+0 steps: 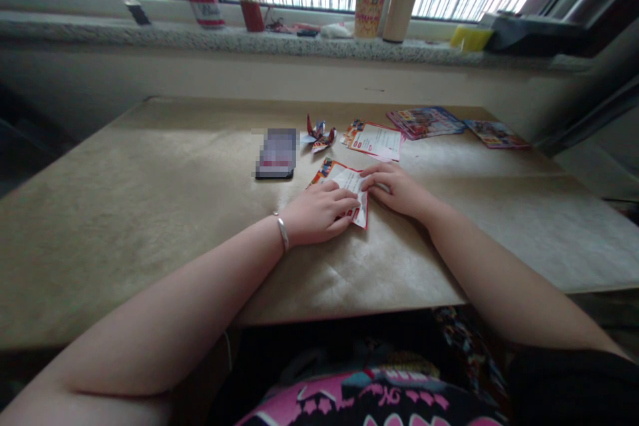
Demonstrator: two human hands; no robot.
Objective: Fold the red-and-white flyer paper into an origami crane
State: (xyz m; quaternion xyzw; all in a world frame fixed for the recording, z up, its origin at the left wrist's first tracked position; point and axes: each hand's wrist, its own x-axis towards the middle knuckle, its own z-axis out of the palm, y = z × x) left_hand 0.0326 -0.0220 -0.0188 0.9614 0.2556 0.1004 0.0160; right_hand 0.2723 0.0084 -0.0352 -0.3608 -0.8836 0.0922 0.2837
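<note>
A printed paper sheet (352, 181) with a red border and a colourful corner lies on the table in front of me. My left hand (322, 212) rests flat across it, fingers stretched out and pressing it down. At the sheet's right edge, my right hand (392, 188) has its fingertips bent together on the paper, seemingly pinching that edge. Part of the sheet is covered by my left hand. Just beyond it sits a folded paper figure (319, 136) with pointed tips. More printed sheets (377, 140) of the same look lie behind my right hand.
A phone (277, 153) with a blurred screen lies left of the sheet. Colourful leaflets (426, 122) and another leaflet (494, 134) are at the table's far right. On the windowsill (309, 43) stand a red can (202, 0), a patterned cup (370, 3) and a yellow item (470, 38).
</note>
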